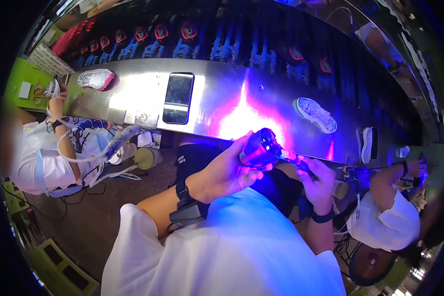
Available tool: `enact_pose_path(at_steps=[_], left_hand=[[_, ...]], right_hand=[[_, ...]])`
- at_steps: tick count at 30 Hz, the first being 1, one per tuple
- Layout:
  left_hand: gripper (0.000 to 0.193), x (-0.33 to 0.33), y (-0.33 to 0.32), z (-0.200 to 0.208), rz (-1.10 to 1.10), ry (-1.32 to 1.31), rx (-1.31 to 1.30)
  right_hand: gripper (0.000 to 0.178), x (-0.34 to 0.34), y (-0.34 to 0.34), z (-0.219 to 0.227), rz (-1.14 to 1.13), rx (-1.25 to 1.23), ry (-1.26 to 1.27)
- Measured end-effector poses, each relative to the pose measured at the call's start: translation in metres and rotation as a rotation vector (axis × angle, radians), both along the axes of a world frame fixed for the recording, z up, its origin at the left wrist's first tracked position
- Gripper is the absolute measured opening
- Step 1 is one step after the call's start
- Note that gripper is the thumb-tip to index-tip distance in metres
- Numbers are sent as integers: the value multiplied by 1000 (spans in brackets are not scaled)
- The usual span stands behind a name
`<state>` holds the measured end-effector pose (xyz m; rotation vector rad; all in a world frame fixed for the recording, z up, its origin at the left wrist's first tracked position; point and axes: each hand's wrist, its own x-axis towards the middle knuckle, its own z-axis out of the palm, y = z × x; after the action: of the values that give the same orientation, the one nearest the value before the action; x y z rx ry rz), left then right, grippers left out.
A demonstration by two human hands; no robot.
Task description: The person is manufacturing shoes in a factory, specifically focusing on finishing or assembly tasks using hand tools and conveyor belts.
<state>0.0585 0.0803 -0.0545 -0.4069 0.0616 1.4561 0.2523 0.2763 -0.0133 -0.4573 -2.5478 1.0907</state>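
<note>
In front of my body, my left hand [224, 170] is wrapped round a dark shoe-like piece [259, 148], lit purple and partly hidden by the fingers. From the other side, my right hand [318, 178] pinches a thin-handled tool that looks like a brush [292, 157]. Its tip meets or nearly meets the dark piece; the glare keeps me from telling which. Both hands are closed and held just off the near edge of the metal bench [222, 93]. A pale shoe sole [316, 114] lies on the bench beyond my right hand.
On the bench lie a phone [178, 97], another sole [95, 79] at the left and one [367, 144] at the right. Behind it runs a dark line [241, 29] with several red-lit pieces. Co-workers sit left [59, 153] and right [387, 217], with hoses and a pot [148, 159] near the left one.
</note>
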Motion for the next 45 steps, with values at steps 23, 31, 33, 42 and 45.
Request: enact_pose_path(at_steps=[23, 31, 33, 42, 45], left_hand=[[51, -305, 160, -27, -175, 2474, -1121], [58, -106, 106, 23, 195, 1405, -345], [59, -68, 93, 40, 163, 1440, -262], [69, -7, 72, 28, 251, 1487, -96], [72, -1, 65, 35, 237, 1405, -71]], right_hand=[[48, 67, 40, -32, -589, -701, 20], [44, 21, 40, -8, -460, -458, 14], [42, 11, 38, 15, -463, -376, -27], [38, 10, 23, 49, -278, -187, 75], [40, 18, 21, 39, -207, -105, 102]])
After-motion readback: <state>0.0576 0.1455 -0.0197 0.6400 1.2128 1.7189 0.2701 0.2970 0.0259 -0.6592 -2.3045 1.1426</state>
